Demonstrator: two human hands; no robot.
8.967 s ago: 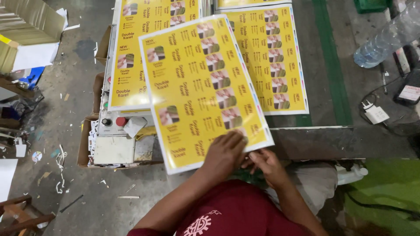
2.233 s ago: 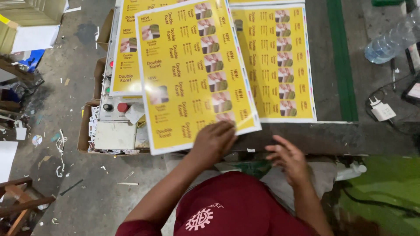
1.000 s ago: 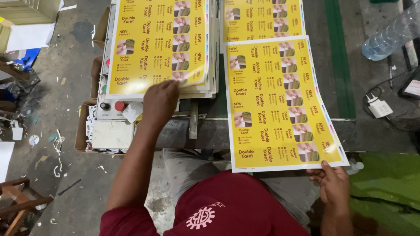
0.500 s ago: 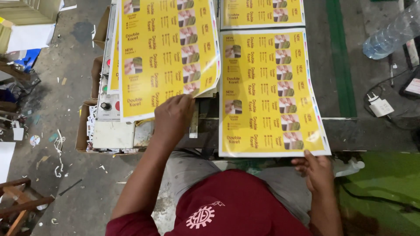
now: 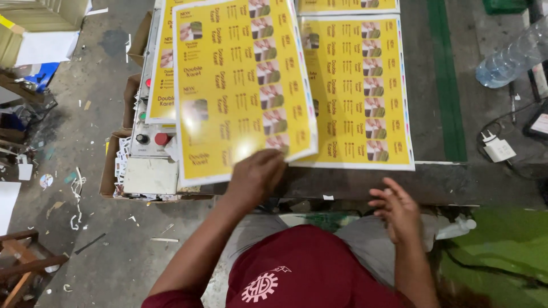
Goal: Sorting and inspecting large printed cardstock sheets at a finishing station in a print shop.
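- Left hand (image 5: 255, 178) grips the near edge of a yellow printed sheet (image 5: 240, 85), fingers closed on the paper; the sheet is lifted and tilted, its far end out of frame at the top.
- Sheet carries rows of small product pictures and dark text on yellow, with a white border; glare shows near the held edge.
- Right hand (image 5: 397, 210) is empty, fingers spread and loosely curled, hovering just off the near edge of the worktable (image 5: 456, 182), touching nothing.
- Second yellow sheet (image 5: 365, 91) lies flat on the worktable, to the right of the held one and partly overlapped by it.
- Stack of similar sheets (image 5: 162, 74) lies beneath the lifted sheet at left.
- Control panel (image 5: 149, 149) with a red button sits just left of the gripping hand.
- Clear plastic bottle (image 5: 511, 57) and white charger (image 5: 498, 149) lie at the right, well apart from both hands.
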